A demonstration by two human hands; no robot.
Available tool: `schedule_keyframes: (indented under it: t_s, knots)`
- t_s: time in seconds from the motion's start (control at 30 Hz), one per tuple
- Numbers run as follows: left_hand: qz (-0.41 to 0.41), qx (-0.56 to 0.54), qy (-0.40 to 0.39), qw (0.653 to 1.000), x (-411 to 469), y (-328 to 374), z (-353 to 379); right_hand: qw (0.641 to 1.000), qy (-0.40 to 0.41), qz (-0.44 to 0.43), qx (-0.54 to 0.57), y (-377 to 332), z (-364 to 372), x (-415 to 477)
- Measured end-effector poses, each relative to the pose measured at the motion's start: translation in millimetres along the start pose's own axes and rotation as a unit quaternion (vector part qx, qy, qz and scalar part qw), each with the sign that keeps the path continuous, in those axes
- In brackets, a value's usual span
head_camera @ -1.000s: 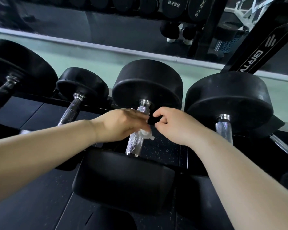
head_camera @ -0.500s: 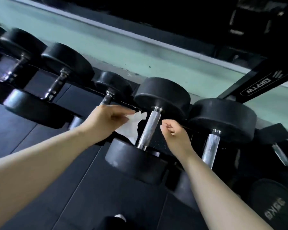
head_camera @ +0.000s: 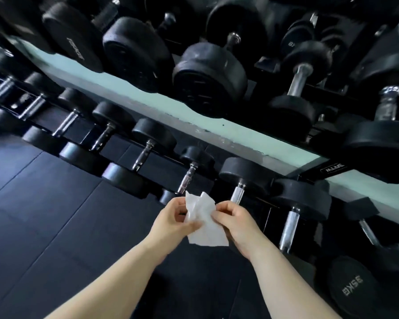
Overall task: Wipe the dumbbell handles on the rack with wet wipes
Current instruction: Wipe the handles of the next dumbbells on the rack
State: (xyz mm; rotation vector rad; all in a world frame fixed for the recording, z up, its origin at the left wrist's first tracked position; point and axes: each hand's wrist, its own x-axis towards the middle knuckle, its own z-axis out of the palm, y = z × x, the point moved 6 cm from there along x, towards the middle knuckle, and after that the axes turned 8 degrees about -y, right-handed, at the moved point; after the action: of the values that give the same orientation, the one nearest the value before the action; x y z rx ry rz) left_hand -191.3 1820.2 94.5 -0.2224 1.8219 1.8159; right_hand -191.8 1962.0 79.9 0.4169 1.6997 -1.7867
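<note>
A crumpled white wet wipe [head_camera: 205,221] hangs between my two hands in front of the rack. My left hand [head_camera: 173,223] pinches its left side and my right hand [head_camera: 236,223] pinches its right edge. Both hands are off the dumbbells. A lower row of black dumbbells with chrome handles runs diagonally across the rack; the nearest handles are a short one [head_camera: 186,179] just above the wipe, one [head_camera: 237,192] partly behind my right hand, and a longer one [head_camera: 290,229] to the right.
An upper tier of larger black dumbbells [head_camera: 207,81] overhangs the lower row. A dumbbell marked 35KG [head_camera: 352,288] sits at lower right. Dark rubber floor tiles [head_camera: 55,215] spread to the left. A pale green wall strip [head_camera: 240,134] runs between the tiers.
My view has pulled back and up from the rack. The left hand took the wipe off the handle, and the right hand has come in to pinch it too.
</note>
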Motion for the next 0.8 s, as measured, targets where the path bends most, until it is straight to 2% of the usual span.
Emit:
schedule_keyframes:
  t_s: [0.17, 0.27, 0.33, 0.43, 0.53, 0.6, 0.67, 0.7, 0.73, 0.8]
  knots:
    - [-0.009, -0.035, 0.004, 0.999, 24.6, 13.5, -73.7, 0.992, 0.054, 0.011, 0.113, -16.1, 48.5, 30.8]
    - [-0.003, -0.032, 0.012, 0.999, 44.8, 16.6, -115.1, 0.985, -0.023, 0.02, 0.171, -23.0, 93.0, 54.7]
    - [0.001, -0.026, -0.004, 1.0, 57.6, 18.9, -129.4, 0.985, -0.031, 0.03, 0.169, -23.8, 114.1, 68.8]
    - [0.012, 0.011, -0.02, 1.0, 75.8, 15.3, -137.9, 0.99, 0.051, 0.034, 0.129, -13.3, 108.5, 94.6]
    - [0.064, 0.163, 0.007, 0.985, 105.8, -4.1, -151.2, 0.988, 0.103, 0.066, 0.089, 7.6, 72.4, 134.2]
    - [0.096, 0.254, 0.008, 0.962, 126.2, -28.9, -153.9, 0.983, 0.149, 0.09, 0.05, 26.2, 44.7, 160.0]
    - [0.129, 0.271, 0.02, 0.954, 151.9, -55.3, -153.7, 0.97, 0.231, 0.055, -0.043, 35.3, 15.0, 190.3]
    - [0.136, 0.259, 0.038, 0.955, 163.5, -66.8, -154.2, 0.95, 0.285, 0.024, -0.126, 33.6, 8.3, 201.2]
    - [0.147, 0.246, 0.058, 0.956, 175.5, -78.1, -154.5, 0.927, 0.304, -0.027, -0.219, 30.7, 8.6, 213.8]
    - [0.192, 0.255, 0.068, 0.945, 194.1, -97.2, -150.1, 0.851, 0.341, -0.15, -0.369, 25.3, 13.0, 236.7]
